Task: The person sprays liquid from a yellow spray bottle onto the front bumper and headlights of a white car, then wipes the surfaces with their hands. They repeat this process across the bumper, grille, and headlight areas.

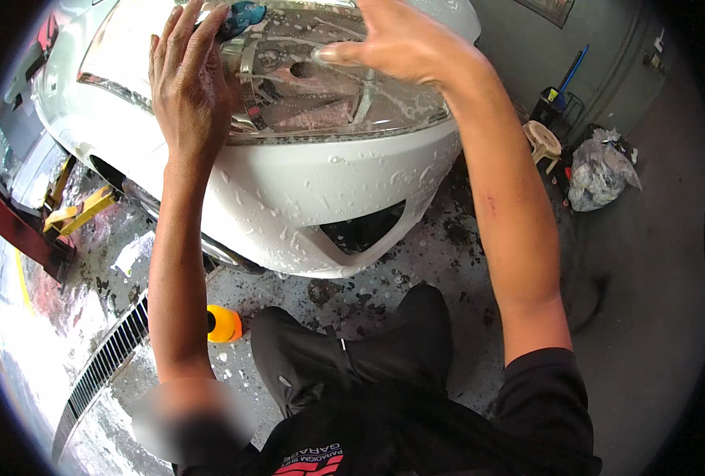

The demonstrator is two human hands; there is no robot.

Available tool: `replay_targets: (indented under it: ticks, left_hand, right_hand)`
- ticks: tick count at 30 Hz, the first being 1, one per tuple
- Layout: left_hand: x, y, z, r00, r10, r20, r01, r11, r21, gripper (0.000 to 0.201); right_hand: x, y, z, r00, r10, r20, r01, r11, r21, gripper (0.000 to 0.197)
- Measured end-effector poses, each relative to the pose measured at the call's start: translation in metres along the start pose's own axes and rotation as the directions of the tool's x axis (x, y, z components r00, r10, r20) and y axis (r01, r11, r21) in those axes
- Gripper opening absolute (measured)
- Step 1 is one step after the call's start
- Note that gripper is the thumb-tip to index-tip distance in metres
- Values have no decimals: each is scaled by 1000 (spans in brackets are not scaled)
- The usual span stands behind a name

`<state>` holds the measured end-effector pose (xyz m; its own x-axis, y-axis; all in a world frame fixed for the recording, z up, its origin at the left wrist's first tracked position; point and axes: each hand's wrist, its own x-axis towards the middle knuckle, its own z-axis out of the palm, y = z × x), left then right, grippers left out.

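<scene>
A wet, clear headlight (pixel 313 87) of a white car lies in front of me, streaked with water. My left hand (pixel 190 79) is over its left side, fingers long and close together. A glossy blue, dark-edged tool (pixel 243 16) sticks out from behind those fingers; my thumb is hidden, and the tool's kind is unclear. On the right, my right hand (pixel 400 40) reaches over the headlight with its thumb spread away from the palm. The other fingertips on that hand run out of the top edge. The white bumper (pixel 320 186) below is beaded with drops.
An orange-yellow bottle (pixel 224 324) stands on the wet, stained floor by my knee. A floor grate (pixel 106 357) and a red and yellow lift arm (pixel 78 213) are at left. At right are a beige stool (pixel 542 143), a plastic bag (pixel 602 170) and a dark bin (pixel 549 107).
</scene>
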<state>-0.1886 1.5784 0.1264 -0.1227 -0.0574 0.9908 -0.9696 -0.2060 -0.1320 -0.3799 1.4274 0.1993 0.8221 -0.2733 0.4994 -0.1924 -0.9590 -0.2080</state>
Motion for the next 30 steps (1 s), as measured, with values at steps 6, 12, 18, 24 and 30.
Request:
replay_targets:
  ticks: [6,12,18,24,30]
  left_hand:
    - [-3,-3,1,1000,6,-13,-6,999,49,31]
    - [-1,0,6,1000,6,-24,-5,1000,28,32]
    - [-2,-5,-3,999,34,8,-34,997,63,32]
    - [-4,-2,0,1000,17,13,-18,999,46,33]
    - [-2,-2,6,1000,9,-7,-8,997,78,34]
  right_hand:
    - [-3,0,-4,999,-35,30,34,999,31,102]
    - [-5,31,-14,994,-99,46,94,990,105,99]
    - [-19,-18,-13,999,23,31,-25,998,64,96]
    - [-6,-14,-12,997,55,53,-59,996,73,99]
    - [1,36,-2,1000,-30,-8,30,998,61,97]
